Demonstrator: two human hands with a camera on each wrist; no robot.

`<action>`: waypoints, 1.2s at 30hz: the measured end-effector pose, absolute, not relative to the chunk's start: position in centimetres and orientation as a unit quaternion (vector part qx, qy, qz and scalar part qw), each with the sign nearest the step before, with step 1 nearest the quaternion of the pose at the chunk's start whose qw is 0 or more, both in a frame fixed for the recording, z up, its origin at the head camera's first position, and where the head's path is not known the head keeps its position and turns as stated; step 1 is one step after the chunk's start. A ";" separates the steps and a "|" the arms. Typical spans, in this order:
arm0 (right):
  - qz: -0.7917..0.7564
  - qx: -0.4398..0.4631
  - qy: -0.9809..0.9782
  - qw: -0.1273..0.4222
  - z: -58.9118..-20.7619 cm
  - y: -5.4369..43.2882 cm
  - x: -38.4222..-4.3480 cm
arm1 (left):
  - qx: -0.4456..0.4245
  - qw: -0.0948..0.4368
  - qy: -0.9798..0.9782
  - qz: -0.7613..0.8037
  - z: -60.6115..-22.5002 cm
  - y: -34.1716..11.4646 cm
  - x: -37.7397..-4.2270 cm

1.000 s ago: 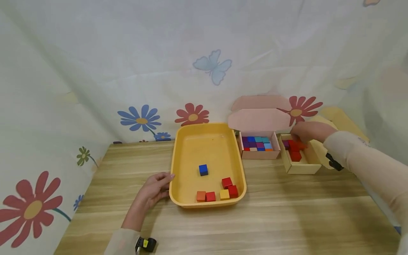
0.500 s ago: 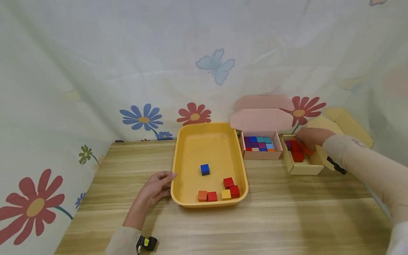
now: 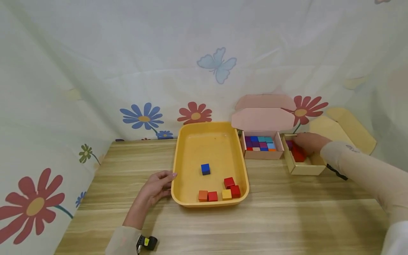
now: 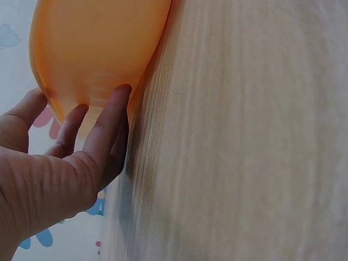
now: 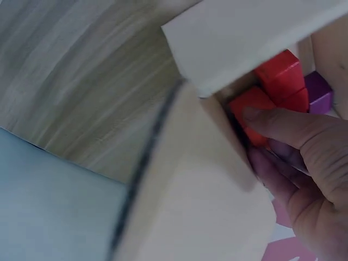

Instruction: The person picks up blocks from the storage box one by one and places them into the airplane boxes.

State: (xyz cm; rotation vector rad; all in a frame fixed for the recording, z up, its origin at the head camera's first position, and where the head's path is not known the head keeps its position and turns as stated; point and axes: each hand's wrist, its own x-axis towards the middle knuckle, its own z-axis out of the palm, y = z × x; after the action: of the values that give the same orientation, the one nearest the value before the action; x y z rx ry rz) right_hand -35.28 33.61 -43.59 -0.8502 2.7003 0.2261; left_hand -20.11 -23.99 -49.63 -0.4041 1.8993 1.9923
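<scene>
My left hand (image 3: 157, 186) holds the left side of a yellow tray (image 3: 176, 156), thumb at the rim and fingers against the outer wall (image 4: 103, 49). In the tray lie a blue cube (image 3: 205, 169), an orange cube (image 3: 203, 196), a yellow cube (image 3: 226, 194) and several red cubes (image 3: 212, 196). At the right, my right hand (image 3: 310, 142) reaches down into a pale yellow cardboard box (image 3: 307, 170). Its thumb and fingers pinch an orange-red cube (image 5: 253, 111) beside red cubes (image 5: 280, 73) and a purple cube (image 5: 319, 92). The head view hides the pinched cube behind the hand.
Between the tray and the yellow box stands an open pink box (image 3: 264, 154) with rows of coloured cubes. Its lid (image 3: 262, 119) stands up behind. The yellow box's lid (image 3: 331, 129) is folded back. A flowered curtain (image 3: 153, 71) borders the wooden table (image 3: 204, 230).
My right hand has lowered the orange-red cube from above the yellow box down into it. My left hand stays at the tray. The head view has shifted slightly.
</scene>
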 end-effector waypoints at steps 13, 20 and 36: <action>0.049 -0.305 0.942 0.129 -44.1 33.9 -35.3 | -0.138 0.180 0.672 0.705 -49.7 -24.0 -20.2; 0.057 -0.328 0.933 0.140 -43.6 33.7 -35.4 | -0.142 0.178 0.672 0.705 -49.7 -24.0 -20.3; 0.012 -0.343 0.937 0.056 -38.5 26.5 -32.8 | -0.149 0.176 0.675 0.700 -49.6 -23.9 -20.2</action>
State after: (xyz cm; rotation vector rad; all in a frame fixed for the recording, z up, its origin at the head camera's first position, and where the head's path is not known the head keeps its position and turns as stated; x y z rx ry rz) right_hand -32.82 26.50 -38.52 -1.0423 2.8452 0.0356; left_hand -20.15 -23.89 -49.56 -0.4223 1.9123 1.9828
